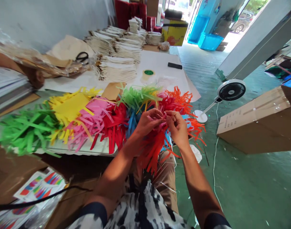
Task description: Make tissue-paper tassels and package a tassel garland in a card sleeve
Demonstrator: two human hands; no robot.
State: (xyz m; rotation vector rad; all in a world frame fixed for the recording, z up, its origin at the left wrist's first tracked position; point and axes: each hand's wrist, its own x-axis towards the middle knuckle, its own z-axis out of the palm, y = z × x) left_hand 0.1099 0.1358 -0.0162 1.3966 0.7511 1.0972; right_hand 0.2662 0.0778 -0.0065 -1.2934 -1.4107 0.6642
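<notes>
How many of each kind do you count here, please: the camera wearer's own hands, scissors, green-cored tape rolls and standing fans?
Left hand and right hand: 2
Scissors: 1 pair
Green-cored tape roll: 1
Standing fan: 1
Total: 5

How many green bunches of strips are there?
2: a dark green bunch of thin strips at far left, a light green bunch beyond the bare left hand. Others may be hidden.

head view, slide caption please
Left hand and right hand, close together, above orange fringe; yellow fringe and green fringe on the table.
</notes>
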